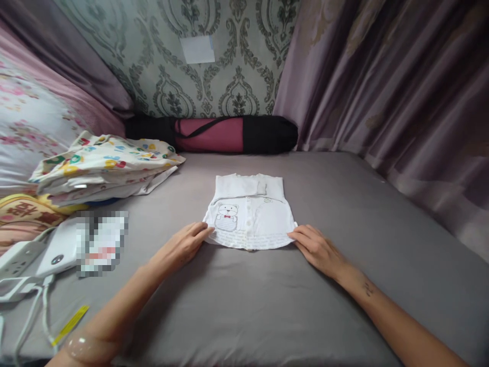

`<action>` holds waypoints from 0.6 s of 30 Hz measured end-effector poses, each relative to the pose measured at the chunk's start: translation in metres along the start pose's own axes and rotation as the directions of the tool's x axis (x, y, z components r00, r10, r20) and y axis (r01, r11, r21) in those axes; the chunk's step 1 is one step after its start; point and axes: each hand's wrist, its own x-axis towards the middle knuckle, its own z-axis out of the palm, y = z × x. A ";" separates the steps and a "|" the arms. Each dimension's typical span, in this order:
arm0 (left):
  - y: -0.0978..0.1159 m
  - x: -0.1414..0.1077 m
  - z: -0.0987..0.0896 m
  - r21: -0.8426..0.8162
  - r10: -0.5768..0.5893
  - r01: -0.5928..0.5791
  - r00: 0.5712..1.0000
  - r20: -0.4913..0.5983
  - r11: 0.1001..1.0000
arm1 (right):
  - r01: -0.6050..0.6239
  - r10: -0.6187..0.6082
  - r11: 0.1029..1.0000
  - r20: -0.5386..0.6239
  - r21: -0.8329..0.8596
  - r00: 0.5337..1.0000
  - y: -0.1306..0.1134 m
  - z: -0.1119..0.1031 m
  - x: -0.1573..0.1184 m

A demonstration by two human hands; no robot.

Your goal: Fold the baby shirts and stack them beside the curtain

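A small white button-front shirt (263, 216) lies face up on the grey bed sheet (244, 300), its sleeves folded flat across the upper part. A bear drawing with a red bow tie marks its left side, and lines of print run along the hem. My left hand (191, 239) pinches the lower left corner of the shirt between thumb and fingers. At the opposite lower corner, my right hand (315, 247) grips the hem the same way.
A pile of patterned clothes (114, 163) sits at the left, near a power strip (19, 260), a white power bank (63, 244), cables and a yellow strip (71, 325). Along the patterned wall lies a black and maroon long bag (210, 135). Purple curtains (344, 76) hang at the right.
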 end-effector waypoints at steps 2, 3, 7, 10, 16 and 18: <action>-0.001 0.004 -0.001 0.006 -0.022 0.022 1.000 0.002 1.000 | -0.005 0.004 1.000 -0.016 -0.014 1.000 0.001 0.001 0.004; -0.002 0.007 -0.001 -0.006 -0.045 0.045 0.999 -0.010 0.999 | -0.008 0.008 1.000 -0.036 -0.006 0.999 0.002 0.001 0.007; -0.006 0.016 -0.002 -0.204 -0.221 0.194 0.968 -0.117 0.960 | -0.047 0.074 0.989 -0.195 0.140 0.978 0.007 0.002 0.019; -0.009 0.027 -0.003 -0.400 -0.402 0.309 0.899 -0.174 0.863 | -0.111 0.204 0.939 -0.268 0.325 0.942 0.010 0.002 0.031; -0.015 0.063 -0.002 -0.573 -0.602 0.376 0.751 -0.272 0.728 | -0.263 0.447 0.836 -0.321 0.481 0.835 0.017 0.000 0.066; -0.020 0.076 0.002 -0.625 -0.640 0.364 0.710 -0.293 0.690 | -0.254 0.459 0.830 -0.349 0.497 0.817 0.020 0.001 0.080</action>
